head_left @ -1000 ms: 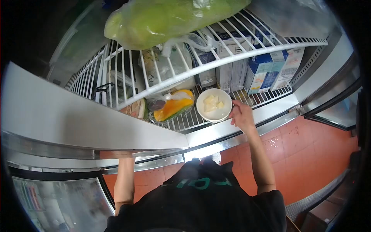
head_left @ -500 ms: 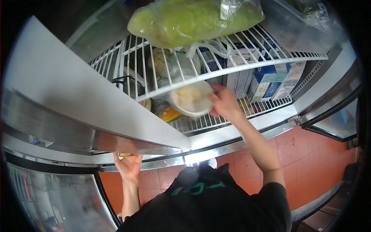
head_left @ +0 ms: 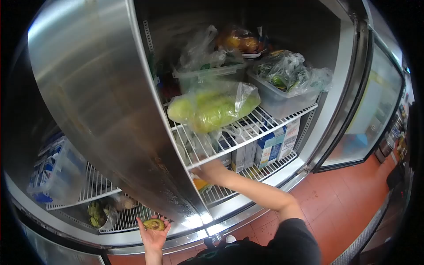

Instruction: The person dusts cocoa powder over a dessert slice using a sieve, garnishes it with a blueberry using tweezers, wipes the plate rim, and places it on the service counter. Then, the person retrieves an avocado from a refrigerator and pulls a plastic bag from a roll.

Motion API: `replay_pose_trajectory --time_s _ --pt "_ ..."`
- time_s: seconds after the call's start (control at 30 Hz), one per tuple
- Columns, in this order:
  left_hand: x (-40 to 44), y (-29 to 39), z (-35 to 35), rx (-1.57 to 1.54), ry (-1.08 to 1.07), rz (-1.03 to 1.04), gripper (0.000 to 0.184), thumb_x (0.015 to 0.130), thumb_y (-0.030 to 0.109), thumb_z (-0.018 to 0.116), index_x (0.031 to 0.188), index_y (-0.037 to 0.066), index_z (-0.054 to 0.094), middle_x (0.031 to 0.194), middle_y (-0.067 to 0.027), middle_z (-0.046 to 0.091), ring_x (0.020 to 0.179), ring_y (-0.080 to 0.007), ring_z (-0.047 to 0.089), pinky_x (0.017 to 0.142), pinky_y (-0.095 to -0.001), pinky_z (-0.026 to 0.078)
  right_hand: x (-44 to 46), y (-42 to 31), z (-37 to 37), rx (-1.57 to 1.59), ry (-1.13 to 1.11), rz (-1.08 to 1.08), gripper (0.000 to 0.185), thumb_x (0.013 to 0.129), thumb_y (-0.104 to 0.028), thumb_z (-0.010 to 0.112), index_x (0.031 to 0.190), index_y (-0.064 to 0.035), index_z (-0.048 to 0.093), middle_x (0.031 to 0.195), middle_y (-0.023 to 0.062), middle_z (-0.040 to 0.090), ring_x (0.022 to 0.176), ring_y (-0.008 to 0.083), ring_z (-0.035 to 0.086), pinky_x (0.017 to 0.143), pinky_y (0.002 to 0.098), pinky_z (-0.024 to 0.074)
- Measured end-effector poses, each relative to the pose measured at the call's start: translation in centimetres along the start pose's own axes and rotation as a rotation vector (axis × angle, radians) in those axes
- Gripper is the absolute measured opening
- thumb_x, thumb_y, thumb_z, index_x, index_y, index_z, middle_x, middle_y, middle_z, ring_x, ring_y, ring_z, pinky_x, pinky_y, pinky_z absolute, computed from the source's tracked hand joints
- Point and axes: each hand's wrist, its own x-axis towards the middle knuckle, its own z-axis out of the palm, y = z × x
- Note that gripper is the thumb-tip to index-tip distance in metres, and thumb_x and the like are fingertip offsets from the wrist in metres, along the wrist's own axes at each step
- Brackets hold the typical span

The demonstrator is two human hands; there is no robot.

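Note:
My left hand is palm up at the front edge of the left compartment, holding what looks like a cut avocado half with the fingers around it. My right hand reaches into the right compartment, under the upper wire shelf. Its fingers are hidden by the shelf edge and what it holds cannot be made out. Just below it lies an orange-fleshed piece of fruit, partly covered by my arm. The white bowl is not visible.
A steel pillar divides the compartments. On the upper shelf are bagged green produce and plastic bins. Cartons stand below. At left are a bin of blue packs and green produce. A glass door hangs open at right.
The view has shifted up and left. My right hand has moved with the bowl leftward and deeper under the shelf, where the bowl is lost from sight. The avocado half now shows fully in my left hand.

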Motion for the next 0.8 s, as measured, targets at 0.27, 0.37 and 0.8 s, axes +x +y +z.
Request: replay_pose_trajectory --time_s 0.27,0.37,0.8 --pt "2.2 -0.1 -1.4 0.145 -0.001 -0.122 0.062 0.085 0.061 0.038 0.073 0.005 0.059 0.072 -0.0145 0.060 0.068 -0.0316 0.058 0.057 -0.0391 0.048 18.0 -0.3 -24.6 -0.197 -0.035 0.114 0.020 0.084 -0.017 0.050 0.079 -0.0024 0.064 0.072 0.0131 0.061 0.064 0.0216 0.060 0.061 0.0349 0.0468" --pt "1.3 -1.8 -1.3 0.141 0.001 -0.085 0.060 0.085 0.059 0.038 0.077 0.004 0.060 0.074 -0.0141 0.061 0.068 -0.0313 0.058 0.057 -0.0408 0.048 25.4 11.4 -19.6 -0.575 -0.365 -0.102 0.023 0.083 -0.019 0.047 0.090 -0.0041 0.064 0.089 0.0149 0.062 0.085 0.0281 0.061 0.078 0.0410 0.0458" --pt "-2.8 -10.3 -6.7 -0.115 0.141 0.188 0.044 0.084 0.043 0.056 0.102 0.003 0.055 0.095 -0.0179 0.060 0.087 -0.0273 0.059 0.071 -0.0428 0.050 34.0 11.7 -15.1 -0.406 -0.717 0.105 0.059 0.073 -0.045 0.061 0.120 -0.0084 0.053 0.120 0.0134 0.054 0.109 0.0274 0.053 0.092 0.0374 0.0422"
